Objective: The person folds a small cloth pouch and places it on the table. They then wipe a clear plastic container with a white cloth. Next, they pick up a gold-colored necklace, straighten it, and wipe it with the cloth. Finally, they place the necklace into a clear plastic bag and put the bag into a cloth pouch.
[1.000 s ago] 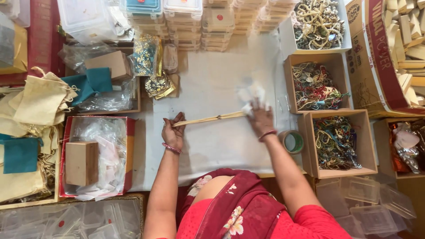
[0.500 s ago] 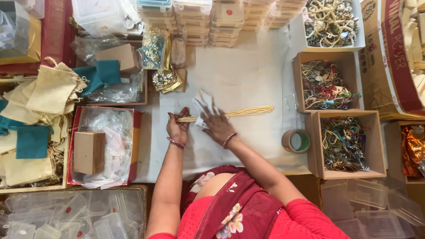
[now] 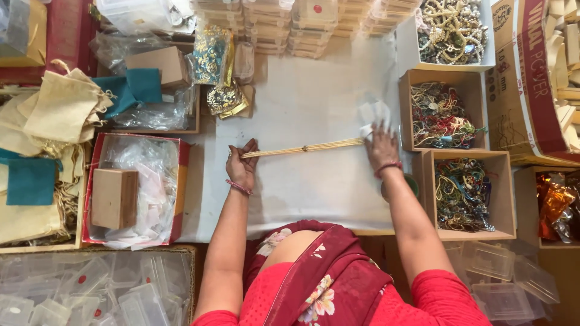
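strands of pale gold beaded chain (image 3: 302, 148) stretched flat across white-covered bench (image 3: 314, 193); near end pinched by left hand (image 3: 243, 168), far end under white cloth (image 3: 373, 115) pressed by right hand (image 3: 382, 148). wiping apparently underway, not finished.

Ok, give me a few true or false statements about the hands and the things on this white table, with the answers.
1. The left hand pins one end of the golden bead strands. True.
2. The right hand presses a white cloth at the strands' other end. True.
3. The strands lie coiled in a heap. False: they are stretched straight.
4. The cardboard boxes of jewellery sit beside the left hand. False: they are by the right hand.
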